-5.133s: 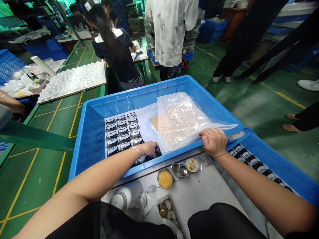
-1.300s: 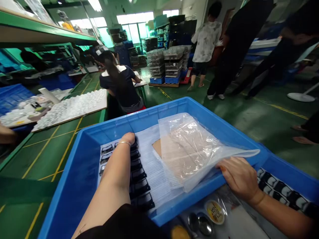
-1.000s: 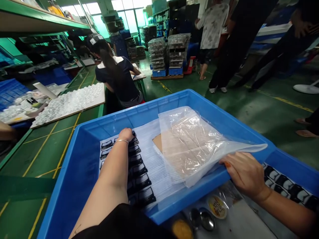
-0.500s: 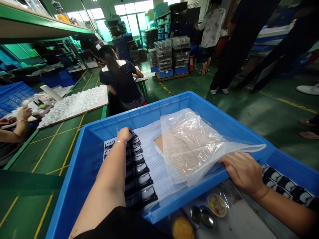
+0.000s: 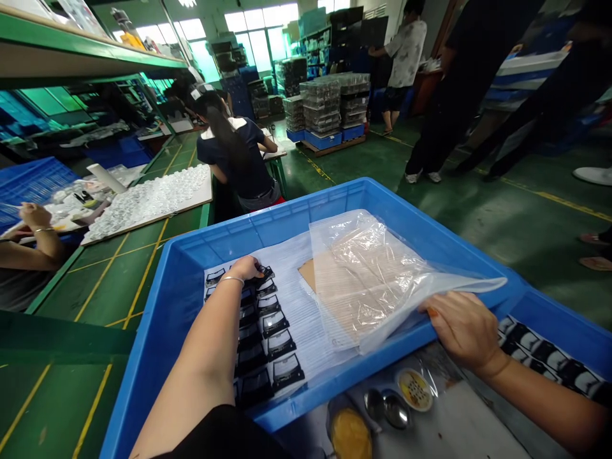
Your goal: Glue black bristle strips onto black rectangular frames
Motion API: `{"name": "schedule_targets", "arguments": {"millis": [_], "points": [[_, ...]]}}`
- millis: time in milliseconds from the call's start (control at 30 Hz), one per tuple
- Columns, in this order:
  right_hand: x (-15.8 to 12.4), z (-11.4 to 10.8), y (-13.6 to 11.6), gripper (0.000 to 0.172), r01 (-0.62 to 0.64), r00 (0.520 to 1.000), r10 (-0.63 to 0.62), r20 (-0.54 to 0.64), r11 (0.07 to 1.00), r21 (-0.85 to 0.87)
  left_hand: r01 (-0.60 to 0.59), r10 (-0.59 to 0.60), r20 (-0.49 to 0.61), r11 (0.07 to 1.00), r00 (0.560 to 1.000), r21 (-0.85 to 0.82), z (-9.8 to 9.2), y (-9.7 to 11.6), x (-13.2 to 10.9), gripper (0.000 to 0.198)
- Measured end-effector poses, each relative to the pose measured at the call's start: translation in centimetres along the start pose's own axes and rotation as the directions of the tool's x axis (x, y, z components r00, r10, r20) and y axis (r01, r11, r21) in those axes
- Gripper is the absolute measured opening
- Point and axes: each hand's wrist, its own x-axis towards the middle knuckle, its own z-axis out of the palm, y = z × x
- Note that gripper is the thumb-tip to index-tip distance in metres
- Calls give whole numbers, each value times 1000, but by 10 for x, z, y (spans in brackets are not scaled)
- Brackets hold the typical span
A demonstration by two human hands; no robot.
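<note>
The left hand (image 5: 246,268) is drawing back a little nearer along the far parts (image 5: 268,306), fingers closing on one, while the right hand (image 5: 461,331) is still pinching the folded-back sheet (image 5: 377,280) at the bin (image 5: 176,306) rim.

1. You are on a factory floor: green painted floor (image 5: 478,210) with yellow lane lines.
2. Blue crates (image 5: 329,137) and stacked trays (image 5: 335,102) sit on pallets.
3. Co-workers (image 5: 239,159) sit at green benches (image 5: 143,236).
</note>
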Motion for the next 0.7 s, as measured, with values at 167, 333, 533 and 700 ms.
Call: {"name": "schedule_targets", "arguments": {"millis": [167,333,533,700], "points": [[0,1,0,31,-7,1000,7,11,1000,-2,-37,37,-3,999,999,13,5,0,-2,35],[-1,2,2,31,-3,1000,3,1,1000,2,-31,33,-32,997,999,68,9,7,-2,32],[0,2,1,31,8,1000,-8,-21,1000,-16,-50,70,-160,990,985,128,8,11,-17,31],[3,1,0,32,19,1000,-19,-21,999,-30,-42,81,-259,988,962,150,8,10,-31,32]]}}
